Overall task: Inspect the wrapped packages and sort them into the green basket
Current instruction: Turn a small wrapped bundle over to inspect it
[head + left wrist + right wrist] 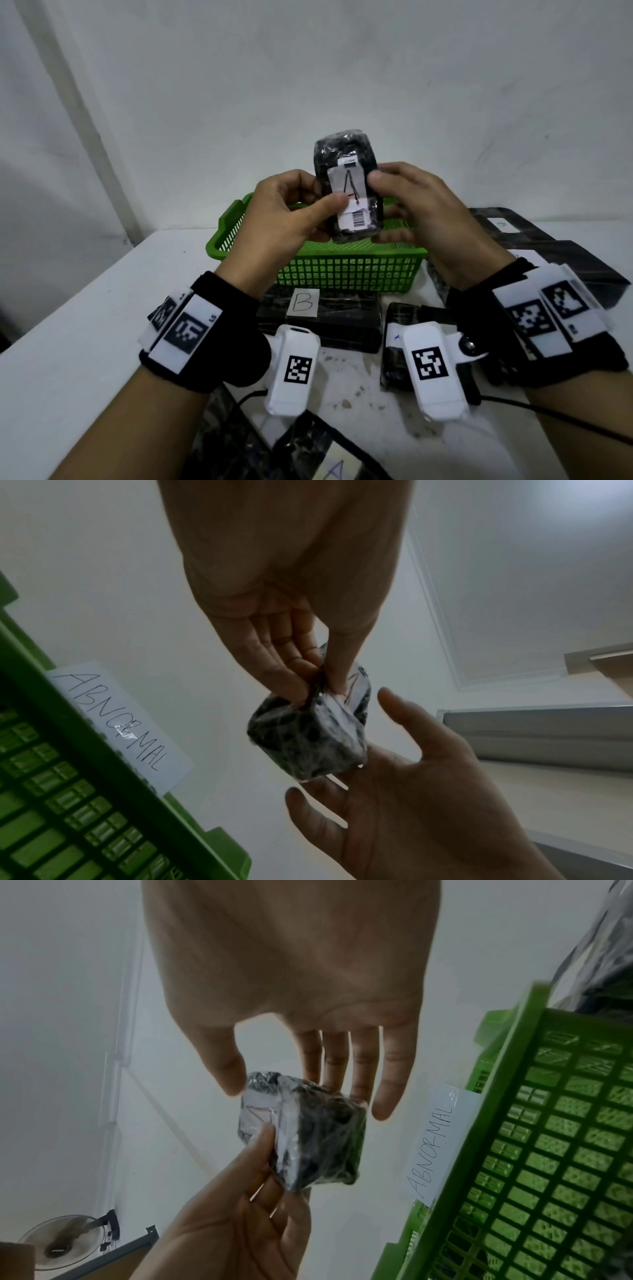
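A small black wrapped package (349, 185) with a white label marked "A" and a barcode is held upright above the green basket (342, 274). My left hand (325, 193) pinches its left side, thumb on the label and fingers behind. In the left wrist view the left hand (318, 691) pinches the package (308, 739) at its upper end. My right hand (387, 205) lies against the right side, with straight spread fingers behind and under the package and the thumb at its edge. The right wrist view shows those straight fingers (363, 1069) behind the package (318, 1139).
A paper tag reading "ABNORMAL" (116, 723) is stuck on the basket rim. Black wrapped packages lie on the white table: one marked "B" (305, 301) in front of the basket, larger ones at the right (548, 253), one marked "A" (329, 469) at the near edge.
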Available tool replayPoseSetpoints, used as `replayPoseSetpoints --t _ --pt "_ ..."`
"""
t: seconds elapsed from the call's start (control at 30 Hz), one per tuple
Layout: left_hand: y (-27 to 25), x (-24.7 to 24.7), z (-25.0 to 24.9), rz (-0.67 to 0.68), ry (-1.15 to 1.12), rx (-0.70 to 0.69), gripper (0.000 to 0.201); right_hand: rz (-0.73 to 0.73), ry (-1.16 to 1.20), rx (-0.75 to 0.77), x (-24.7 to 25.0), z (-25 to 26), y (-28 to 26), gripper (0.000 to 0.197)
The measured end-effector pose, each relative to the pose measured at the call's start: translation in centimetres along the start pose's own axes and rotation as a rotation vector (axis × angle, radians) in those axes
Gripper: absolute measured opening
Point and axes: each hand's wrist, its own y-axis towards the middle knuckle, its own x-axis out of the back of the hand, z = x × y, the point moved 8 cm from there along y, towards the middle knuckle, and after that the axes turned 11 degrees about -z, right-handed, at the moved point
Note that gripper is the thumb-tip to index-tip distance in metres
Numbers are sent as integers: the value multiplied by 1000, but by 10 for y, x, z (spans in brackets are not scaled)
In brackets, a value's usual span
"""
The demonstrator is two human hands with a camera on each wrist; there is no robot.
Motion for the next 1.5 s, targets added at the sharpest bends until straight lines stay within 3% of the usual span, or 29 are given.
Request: replayPoseSetpoints --t 0.17,0.33,0.47,0.6,0.7,0.83,1.07,1.17,1.33,1.43,1.5 --pt "-5 -8 -3 91 15 -16 6 -83 -76 54 6 -1 2 25" --pt "-3 -5 -1 57 15 20 7 -172 -56 58 15 0 4 18" --pt "-2 -3 2 51 83 11 44 -62 -38 16 6 -1 1 31" --pt "-2 0 2 45 86 1 48 126 -47 -129 -4 -10 -5 55" --pt "-1 -1 -1 42 59 -40 52 164 4 -222 -3 -12 -7 66" --pt "-5 -8 -9 101 84 -152 45 150 132 -210 -3 -5 -7 48" --pt "-7 -11 -12 186 48 -148 40 -40 222 -91 8 -2 5 5" --pt "-8 -10 -11 185 28 -114 33 -82 199 -32 10 -1 7 22" --pt "-7 -11 -11 153 -41 -79 33 -74 125 26 10 3 3 18" --pt "-8 -14 -10 165 -58 -59 29 -89 3 87 8 4 3 54" --pt "-6 -10 -12 127 -95 -70 15 -53 100 35 5 2 3 56"
